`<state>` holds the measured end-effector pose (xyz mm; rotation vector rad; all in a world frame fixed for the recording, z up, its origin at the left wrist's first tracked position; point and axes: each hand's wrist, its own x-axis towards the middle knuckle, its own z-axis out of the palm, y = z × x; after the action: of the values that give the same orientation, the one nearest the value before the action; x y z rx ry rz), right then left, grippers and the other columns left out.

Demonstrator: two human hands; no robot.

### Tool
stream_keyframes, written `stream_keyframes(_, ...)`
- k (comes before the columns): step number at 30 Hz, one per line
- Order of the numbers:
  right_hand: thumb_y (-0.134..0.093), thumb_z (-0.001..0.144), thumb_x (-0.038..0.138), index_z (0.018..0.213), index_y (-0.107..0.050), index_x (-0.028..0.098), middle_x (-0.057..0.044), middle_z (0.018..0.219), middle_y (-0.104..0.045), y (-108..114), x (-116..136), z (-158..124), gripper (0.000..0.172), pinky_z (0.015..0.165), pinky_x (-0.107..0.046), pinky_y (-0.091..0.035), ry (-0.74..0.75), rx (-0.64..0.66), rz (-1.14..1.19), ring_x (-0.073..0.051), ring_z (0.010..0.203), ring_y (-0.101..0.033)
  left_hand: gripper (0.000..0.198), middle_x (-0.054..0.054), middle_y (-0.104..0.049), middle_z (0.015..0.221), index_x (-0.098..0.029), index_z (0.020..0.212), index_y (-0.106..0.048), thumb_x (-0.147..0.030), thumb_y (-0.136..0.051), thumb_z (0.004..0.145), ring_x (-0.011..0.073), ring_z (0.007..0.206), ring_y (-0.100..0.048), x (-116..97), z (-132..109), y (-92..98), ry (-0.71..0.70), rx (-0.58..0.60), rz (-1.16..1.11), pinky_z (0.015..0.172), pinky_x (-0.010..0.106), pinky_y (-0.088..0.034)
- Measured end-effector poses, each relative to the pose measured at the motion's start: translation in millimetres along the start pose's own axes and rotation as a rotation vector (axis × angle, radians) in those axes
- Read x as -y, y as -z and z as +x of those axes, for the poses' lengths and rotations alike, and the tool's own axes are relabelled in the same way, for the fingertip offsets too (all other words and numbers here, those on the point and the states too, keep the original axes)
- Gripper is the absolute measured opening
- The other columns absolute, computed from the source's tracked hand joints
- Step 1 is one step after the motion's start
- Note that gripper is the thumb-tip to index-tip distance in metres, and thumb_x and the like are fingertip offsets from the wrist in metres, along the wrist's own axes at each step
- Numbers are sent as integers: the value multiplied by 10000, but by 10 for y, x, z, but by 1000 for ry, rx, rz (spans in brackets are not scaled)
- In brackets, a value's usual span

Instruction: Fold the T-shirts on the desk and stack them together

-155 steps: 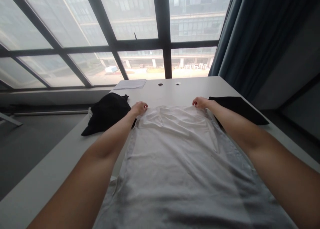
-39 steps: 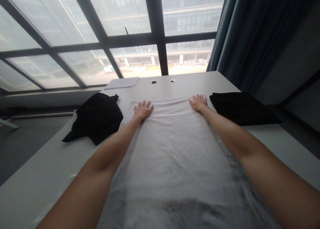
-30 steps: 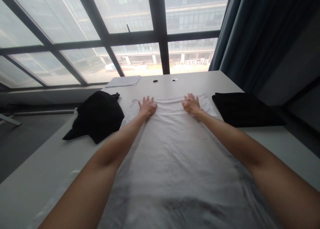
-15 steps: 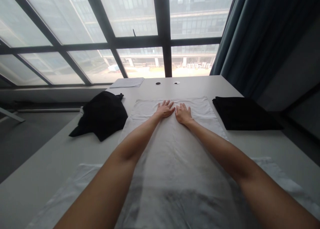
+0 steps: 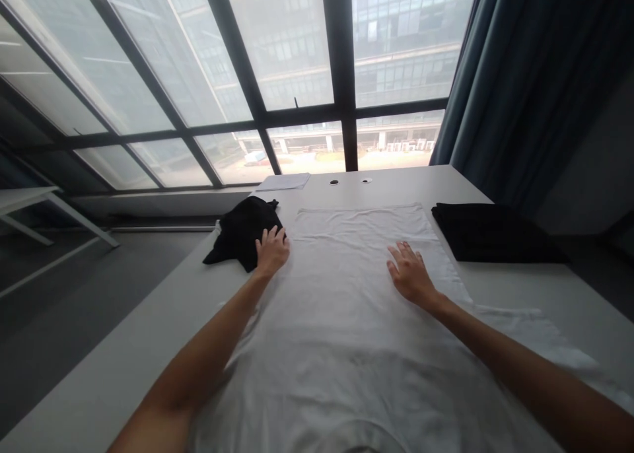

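Spreading the bare left hand [image 5: 272,251] and bare right hand [image 5: 410,273] apart, away from the close side-by-side placing near the far hem half a second ago, and bringing both closer to the body. Uncovering thereby the upper middle of the thin white cloth T-shirt [image 5: 341,294], lying spread lengthwise on the white rectangular desk [image 5: 421,183], with shallow creases showing near the hem; seemingly smoothing the fabric flat. Stretching the left fingers loosely out at the shirt's left edge, overlapping in view the crumpled black cloth bundle [image 5: 238,232], without showing whether touching it; apparently gripping nothing. Extending the right fingers too, palm down above the shirt's right half, grasping nothing; resting or hovering, impossible to tell. Leaving the neatly folded black cloth [image 5: 495,235] lying apart, farther right.
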<state>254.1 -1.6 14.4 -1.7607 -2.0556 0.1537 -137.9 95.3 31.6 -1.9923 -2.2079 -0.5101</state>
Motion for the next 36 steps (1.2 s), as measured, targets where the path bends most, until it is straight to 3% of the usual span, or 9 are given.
stream_keyframes(6, -368, 1030, 346, 1471, -495, 129, -201, 1608, -347, -56, -101, -295, 508, 1195, -540, -233, -7, 73, 6, -322, 1525, -230, 510, 76, -376, 1617, -292, 1448, -554, -468, -308, 1037, 344, 1543, -165, 781, 24, 47, 57, 227, 9, 1188, 666, -146)
stream_keyframes(11, -357, 1033, 373, 1487, -482, 151, -183, 1628, -319, 20, -170, -435, 521, 1193, -539, -246, 5, 107, 5, -313, 1526, -235, 504, 91, -383, 1612, -268, 1446, -556, -440, -328, 1031, 345, 1537, -188, 978, 104, 242, 44, 231, 18, 1185, 664, -156)
stream_keyframes(13, -356, 1031, 364, 1488, -482, 144, -183, 1631, -312, 38, -153, -444, 522, 1194, -544, -241, -11, 125, -14, -313, 1528, -229, 526, 119, -339, 1631, -218, 1493, -498, -405, -343, 1027, 348, 1540, -176, 829, 58, 264, 19, 192, 18, 1195, 648, -141)
stream_keyframes(16, -356, 1028, 352, 1511, -451, 132, -182, 1640, -292, -1, -25, -408, 539, 1202, -545, -223, -22, 161, -31, -306, 1533, -217, 545, 138, -307, 1642, -169, 1533, -429, -368, -333, 1035, 317, 1541, -184, 352, -171, 137, -87, 152, -18, 1214, 585, -159)
stream_keyframes(19, -378, 1023, 379, 1536, -410, 129, -175, 1650, -268, -85, 139, -392, 572, 1211, -549, -193, 22, 173, -34, -297, 1538, -201, 549, 120, -303, 1646, -223, 1539, -419, -439, -366, 1037, 317, 1537, -205, -131, -509, -60, -226, 269, -157, 1209, 583, -164)
stream_keyframes(21, -396, 1017, 385, 1514, -440, 125, -176, 1639, -299, -119, 194, -422, 563, 1217, -535, -184, 73, 154, -20, -287, 1532, -225, 540, 122, -303, 1645, -252, 1509, -463, -473, -427, 1017, 332, 1539, -191, -301, -695, -125, -242, 301, -235, 1213, 595, -113)
stream_keyframes(27, -384, 1016, 325, 1450, -523, 134, -153, 1593, -402, -19, 1, -628, 494, 1218, -475, -224, 80, -53, 23, -244, 1505, -301, 484, 183, -399, 1585, -248, 1398, -581, -480, -532, 976, 356, 1516, -261, -305, -981, -1, -229, 180, -418, 1214, 596, -117)
stream_keyframes(32, -434, 997, 309, 1459, -502, 85, -217, 1590, -376, 41, -221, -791, 518, 1199, -505, -256, -10, 39, -20, -291, 1499, -312, 445, 144, -372, 1608, -274, 1383, -599, -435, -556, 971, 369, 1523, -230, -345, -1258, 26, -275, 241, -358, 1214, 615, -95)
stream_keyframes(36, -462, 970, 275, 1401, -565, 88, -201, 1577, -408, 75, -146, -835, 480, 1214, -517, -232, 23, -48, 97, -287, 1497, -316, 421, 152, -415, 1581, -232, 1325, -642, -353, -637, 922, 347, 1528, -229, -523, -1305, 109, -204, 221, -524, 1236, 574, -101)
